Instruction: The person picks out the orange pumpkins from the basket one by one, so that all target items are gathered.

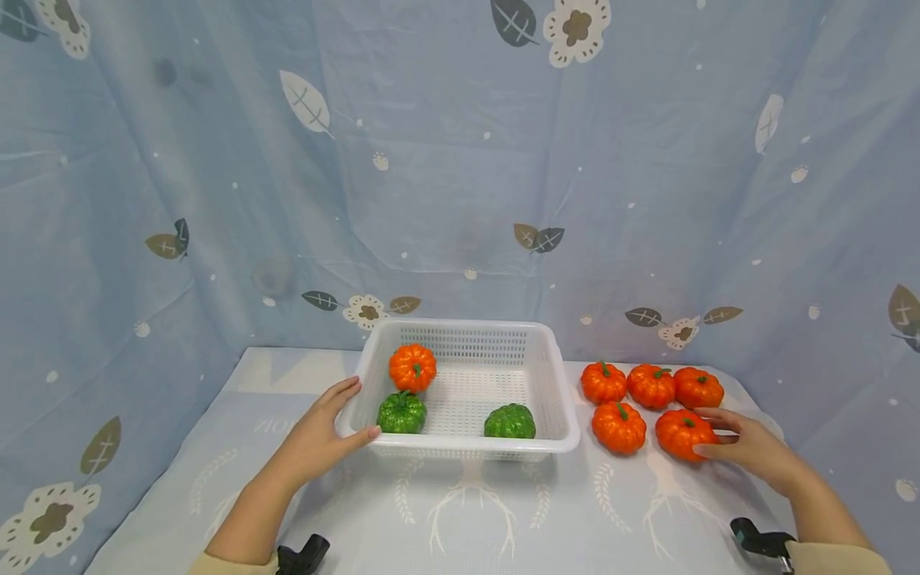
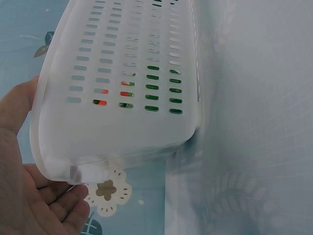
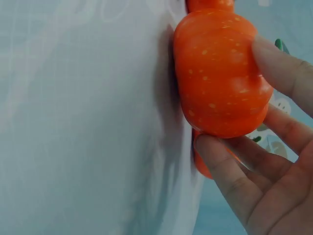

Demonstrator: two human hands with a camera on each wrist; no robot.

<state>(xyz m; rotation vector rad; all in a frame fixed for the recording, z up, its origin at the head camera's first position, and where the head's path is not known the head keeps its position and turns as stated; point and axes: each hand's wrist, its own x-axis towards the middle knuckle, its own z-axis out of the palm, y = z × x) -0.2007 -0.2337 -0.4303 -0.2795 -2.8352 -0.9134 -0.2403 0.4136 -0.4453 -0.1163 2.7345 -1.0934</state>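
A white slotted plastic basket [image 1: 474, 444] has one orange toy pumpkin [image 1: 413, 367] at its back left. Inside it are two green toy pumpkins, one [image 1: 402, 413] at the front left and the other [image 1: 509, 422] at the front right. My left hand [image 1: 323, 431] holds the basket's front left corner, thumb at the rim and fingers along the side. To the right of the basket, my right hand [image 1: 755, 447] grips an orange pumpkin [image 1: 683, 436] from its right side. The right wrist view shows the fingers spread around that pumpkin [image 3: 220, 73], with its stem hidden.
Beside the right hand's pumpkin sits another orange pumpkin [image 1: 618, 428]. Behind them is a row of three more: left [image 1: 603, 382], middle [image 1: 650, 386] and right [image 1: 699, 388]. A patterned cloth covers the table [image 1: 460, 527], and a blue curtain [image 1: 446, 200] hangs behind it.
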